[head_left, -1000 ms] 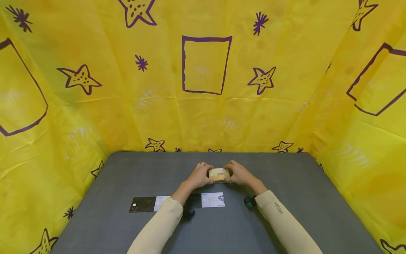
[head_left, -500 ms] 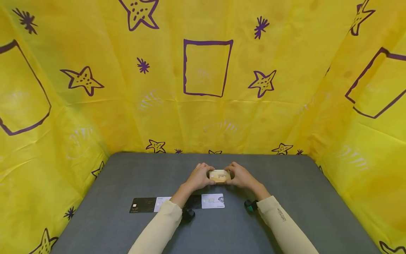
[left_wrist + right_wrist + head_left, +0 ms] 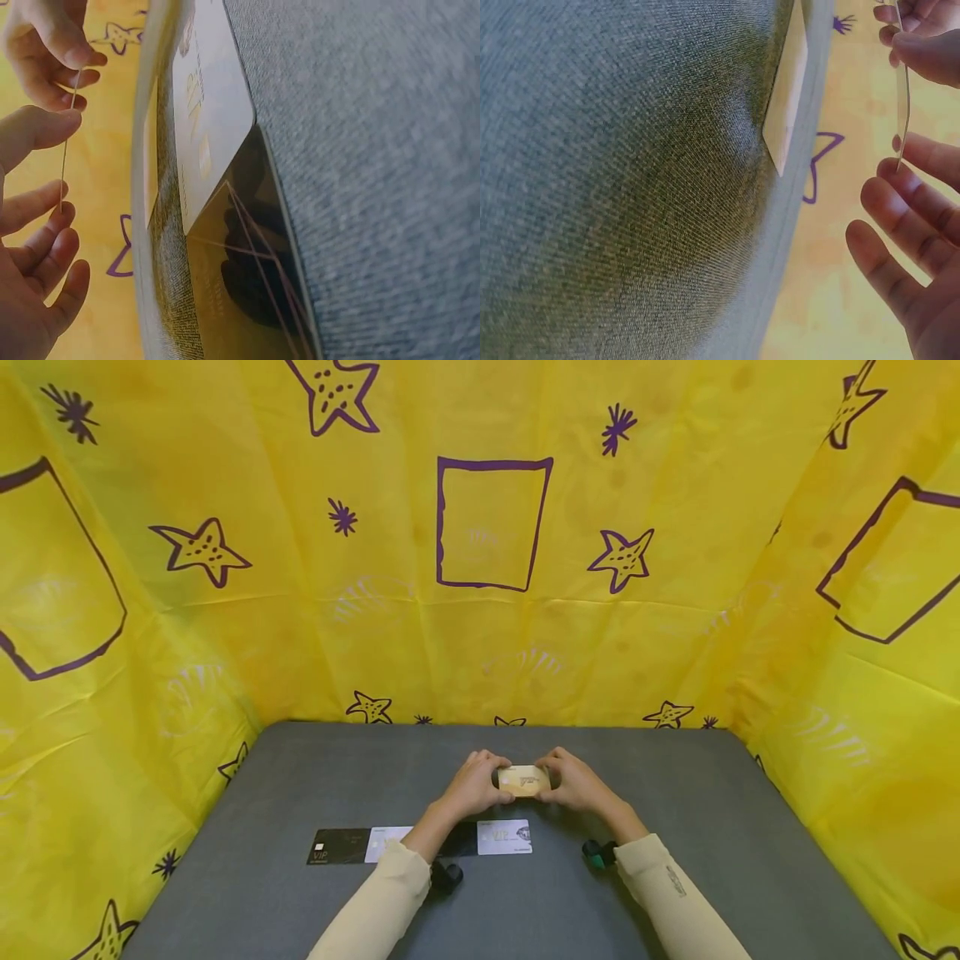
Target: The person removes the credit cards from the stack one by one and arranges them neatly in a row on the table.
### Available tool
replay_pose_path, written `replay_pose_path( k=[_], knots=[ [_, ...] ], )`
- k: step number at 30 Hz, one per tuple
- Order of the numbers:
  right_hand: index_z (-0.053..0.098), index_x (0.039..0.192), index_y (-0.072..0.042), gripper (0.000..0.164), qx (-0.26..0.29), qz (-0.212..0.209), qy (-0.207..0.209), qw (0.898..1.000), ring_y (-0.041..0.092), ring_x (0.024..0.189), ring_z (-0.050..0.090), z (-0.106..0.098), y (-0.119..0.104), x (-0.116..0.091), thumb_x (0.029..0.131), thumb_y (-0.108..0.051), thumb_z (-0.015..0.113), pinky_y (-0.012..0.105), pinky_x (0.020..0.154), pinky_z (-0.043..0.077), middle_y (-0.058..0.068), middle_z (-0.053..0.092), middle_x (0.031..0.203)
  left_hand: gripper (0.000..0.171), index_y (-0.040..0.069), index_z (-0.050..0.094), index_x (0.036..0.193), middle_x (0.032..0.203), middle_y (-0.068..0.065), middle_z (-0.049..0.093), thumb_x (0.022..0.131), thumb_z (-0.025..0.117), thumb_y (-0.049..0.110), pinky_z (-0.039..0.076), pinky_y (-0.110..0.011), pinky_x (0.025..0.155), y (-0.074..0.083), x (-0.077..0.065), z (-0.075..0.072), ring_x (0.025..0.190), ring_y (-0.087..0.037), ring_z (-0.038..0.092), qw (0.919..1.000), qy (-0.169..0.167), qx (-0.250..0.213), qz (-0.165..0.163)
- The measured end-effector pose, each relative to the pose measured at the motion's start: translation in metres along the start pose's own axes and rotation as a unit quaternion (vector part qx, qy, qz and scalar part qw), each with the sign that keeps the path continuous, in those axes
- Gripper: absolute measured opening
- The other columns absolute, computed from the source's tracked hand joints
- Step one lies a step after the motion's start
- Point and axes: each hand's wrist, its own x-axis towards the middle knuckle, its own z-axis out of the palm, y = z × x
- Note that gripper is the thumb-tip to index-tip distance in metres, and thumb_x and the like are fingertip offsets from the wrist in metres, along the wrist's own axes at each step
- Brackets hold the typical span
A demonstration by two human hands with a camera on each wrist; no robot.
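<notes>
Both hands grip a gold bank card (image 3: 523,781) by its two short ends, raised over the grey table. My left hand (image 3: 476,783) pinches the left end between thumb and fingers; my right hand (image 3: 576,781) does likewise at the right end. The left wrist view shows the bank card (image 3: 65,161) edge-on as a thin line. In the right wrist view its edge (image 3: 907,97) bends slightly. Below it, another pale gold card (image 3: 786,97) lies on the table.
Nearer my body lies a row of cards: a black one (image 3: 337,847), a white one (image 3: 384,837), another dark one (image 3: 461,839) and a white one (image 3: 504,837). My left forearm covers part of the row. Yellow patterned cloth (image 3: 480,643) encloses the table's back and sides.
The head view has shifted slightly. Both hands keep hold of the gold card, and the brownish strip visible under its near edge before is now out of sight.
</notes>
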Motion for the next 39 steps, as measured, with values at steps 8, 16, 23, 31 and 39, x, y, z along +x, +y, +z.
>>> replay_pose_path(
  k=[8, 16, 23, 31, 39],
  knots=[
    [0.068, 0.113, -0.004, 0.047, -0.005, 0.002, 0.009, 1.0, 0.016, 0.085, 0.053, 0.001, -0.006, -0.013, 0.072, -0.022, 0.083, 0.034, 0.074, 0.046, 0.005, 0.058, 0.103, 0.052, 0.008, 0.066, 0.121, 0.11, -0.008, 0.06, 0.075, 0.082, 0.026, 0.044, -0.037, 0.084, 0.003, -0.01, 0.002, 0.099, -0.022, 0.05, 0.9995, 0.015, 0.004, 0.028],
    [0.067, 0.113, -0.003, 0.048, -0.01, -0.004, 0.01, 1.0, 0.016, 0.086, 0.053, 0.0, -0.012, -0.026, 0.072, -0.022, 0.083, 0.033, 0.076, 0.047, 0.005, 0.058, 0.103, 0.056, 0.011, 0.065, 0.124, 0.113, -0.007, 0.06, 0.074, 0.083, 0.03, 0.045, -0.036, 0.086, 0.008, -0.019, 0.006, 0.103, -0.021, 0.051, 0.9999, -0.006, -0.003, 0.01],
    [0.067, 0.114, -0.004, 0.048, -0.013, -0.014, 0.007, 1.0, 0.013, 0.085, 0.051, -0.001, -0.012, -0.037, 0.073, -0.023, 0.083, 0.027, 0.071, 0.045, 0.004, 0.058, 0.104, 0.055, 0.012, 0.064, 0.124, 0.114, -0.007, 0.059, 0.075, 0.082, 0.031, 0.045, -0.036, 0.085, 0.015, -0.028, 0.008, 0.103, -0.021, 0.05, 0.9998, -0.013, -0.001, 0.013],
    [0.068, 0.111, -0.005, 0.045, -0.003, -0.014, 0.01, 1.0, 0.016, 0.085, 0.053, -0.008, -0.01, -0.046, 0.073, -0.023, 0.083, 0.029, 0.071, 0.045, 0.002, 0.058, 0.101, 0.056, 0.014, 0.065, 0.124, 0.115, -0.006, 0.06, 0.075, 0.082, 0.033, 0.046, -0.036, 0.084, 0.024, -0.032, 0.008, 0.104, -0.022, 0.051, 0.9997, -0.007, 0.007, 0.023],
    [0.068, 0.111, -0.005, 0.045, -0.009, -0.003, 0.003, 1.0, 0.014, 0.085, 0.052, -0.011, -0.006, -0.055, 0.072, -0.024, 0.084, 0.029, 0.072, 0.045, 0.002, 0.059, 0.101, 0.056, 0.013, 0.065, 0.125, 0.115, -0.005, 0.06, 0.075, 0.082, 0.031, 0.046, -0.035, 0.086, 0.031, -0.033, 0.011, 0.106, -0.021, 0.05, 0.999, -0.029, 0.016, 0.03]
  ],
)
